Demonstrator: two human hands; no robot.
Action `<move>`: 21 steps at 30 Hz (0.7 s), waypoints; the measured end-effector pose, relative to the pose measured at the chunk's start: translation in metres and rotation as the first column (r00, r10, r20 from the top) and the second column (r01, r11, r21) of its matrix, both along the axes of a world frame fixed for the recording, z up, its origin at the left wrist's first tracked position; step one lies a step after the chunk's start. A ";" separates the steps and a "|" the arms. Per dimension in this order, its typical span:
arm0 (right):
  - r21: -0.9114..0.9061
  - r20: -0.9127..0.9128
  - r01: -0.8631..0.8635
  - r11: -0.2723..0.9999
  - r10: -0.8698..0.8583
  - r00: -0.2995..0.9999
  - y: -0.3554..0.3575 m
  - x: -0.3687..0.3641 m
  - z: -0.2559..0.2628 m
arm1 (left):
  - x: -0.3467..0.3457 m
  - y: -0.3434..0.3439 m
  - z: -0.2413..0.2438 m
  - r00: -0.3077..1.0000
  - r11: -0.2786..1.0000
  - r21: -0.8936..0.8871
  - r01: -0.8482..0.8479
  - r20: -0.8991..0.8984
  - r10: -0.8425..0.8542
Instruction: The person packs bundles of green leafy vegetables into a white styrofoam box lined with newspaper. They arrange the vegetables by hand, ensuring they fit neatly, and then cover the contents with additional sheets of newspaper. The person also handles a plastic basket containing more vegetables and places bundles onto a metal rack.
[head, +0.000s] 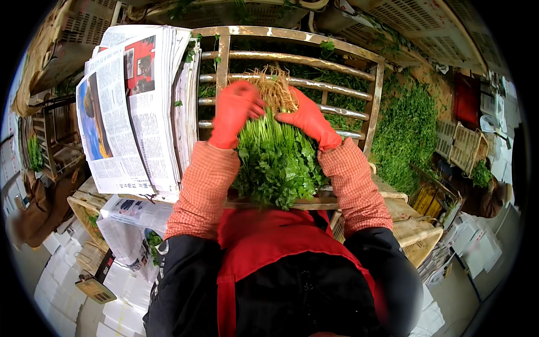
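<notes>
A leafy green bunch of herbs, like coriander (pixel 280 160), lies on a metal rack (pixel 353 86), its brown roots (pixel 276 86) pointing away from me and its leaves towards my red apron. Both hands wear red rubber gloves. My right hand (pixel 309 116) rests around the right side of the bunch where stems meet roots, thumb across the stems. At the left side of the roots is my left hand (pixel 240 107), blurred, its fingers curled near the stem tops; whether it grips anything is unclear. A thick stack of newspapers (pixel 147 118) stands left of the bunch.
Cut greens are heaped on the floor (pixel 404 135) right of the rack and show beneath its bars. Plastic crates (pixel 421 229) flank me, one at left (pixel 84 202) with newspaper over it. Other people (pixel 46 206) sit at the far left and far right. More crates stand beyond the rack.
</notes>
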State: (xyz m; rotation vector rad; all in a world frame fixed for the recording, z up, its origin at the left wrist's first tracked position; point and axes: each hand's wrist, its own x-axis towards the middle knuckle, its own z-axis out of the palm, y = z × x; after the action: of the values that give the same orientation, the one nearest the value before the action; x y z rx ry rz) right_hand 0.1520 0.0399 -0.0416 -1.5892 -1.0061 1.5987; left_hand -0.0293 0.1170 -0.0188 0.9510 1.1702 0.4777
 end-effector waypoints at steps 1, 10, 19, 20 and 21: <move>0.007 0.011 0.039 0.999 -0.039 0.999 -0.002 0.001 0.001 | -0.012 0.007 -0.002 0.986 0.984 0.075 -0.163 -0.006 0.164; -0.101 -0.153 -0.026 0.995 0.010 0.988 0.002 0.014 0.002 | -0.001 -0.067 0.010 0.739 0.706 0.466 0.533 -0.663 -0.119; -0.178 -0.040 -0.296 0.938 0.294 0.955 0.015 0.018 0.028 | 0.025 -0.087 -0.024 0.813 0.767 0.481 0.424 -0.576 -0.087; -0.194 -0.004 -0.292 0.937 0.297 0.955 0.014 0.017 0.029 | 0.025 -0.090 -0.022 0.837 0.773 0.504 0.386 -0.544 -0.063; -0.211 0.032 -0.290 0.934 0.303 0.952 0.012 0.016 0.029 | 0.023 -0.094 -0.021 0.857 0.747 0.564 0.353 -0.516 -0.016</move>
State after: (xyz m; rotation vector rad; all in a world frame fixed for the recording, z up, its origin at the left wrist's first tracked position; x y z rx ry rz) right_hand 0.1680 0.0519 -0.0129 -1.6948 -1.1947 1.9179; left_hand -0.0064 0.0234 -0.0395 1.8691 1.3556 0.4981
